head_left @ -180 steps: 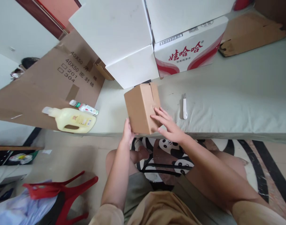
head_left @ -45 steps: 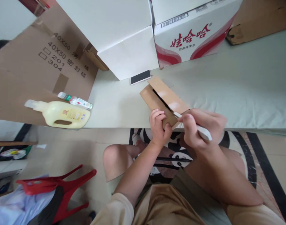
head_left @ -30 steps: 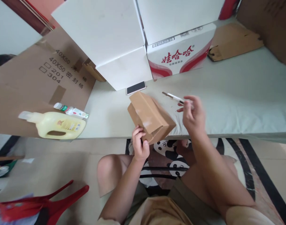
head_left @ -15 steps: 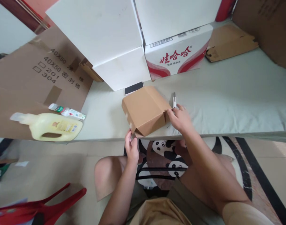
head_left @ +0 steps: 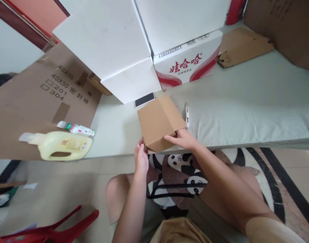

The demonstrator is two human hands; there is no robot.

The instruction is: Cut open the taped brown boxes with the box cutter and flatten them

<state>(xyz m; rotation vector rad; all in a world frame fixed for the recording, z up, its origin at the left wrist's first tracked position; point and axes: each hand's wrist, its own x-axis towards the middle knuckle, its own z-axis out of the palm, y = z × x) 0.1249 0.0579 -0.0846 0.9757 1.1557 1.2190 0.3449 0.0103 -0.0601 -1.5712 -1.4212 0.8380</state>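
Note:
A small brown cardboard box (head_left: 157,121) lies near the front edge of the cloth-covered table, its right-hand flap sticking out. At its near left corner, my left hand (head_left: 141,158) pinches the cardboard with curled fingers. My right hand (head_left: 184,139) holds the near right side, thumb on the front wall and fingers tucked under the flap; those fingertips are hidden. Just right of the box rests a slim white utility knife (head_left: 187,116), apart from my hand. A phone (head_left: 144,100) with a dark screen lies behind the box.
White cartons (head_left: 129,79) and a red-and-white printed carton (head_left: 187,67) stand at the back. On the left are a yellow detergent jug (head_left: 65,145), a small bottle (head_left: 76,128) and a large brown carton (head_left: 30,101). Flattened cardboard (head_left: 243,47) lies at back right.
My right hand has moved left from the flap's outer corner, its fingers now under the flap and thumb on the front. The box has turned slightly. My left hand stays at its corner.

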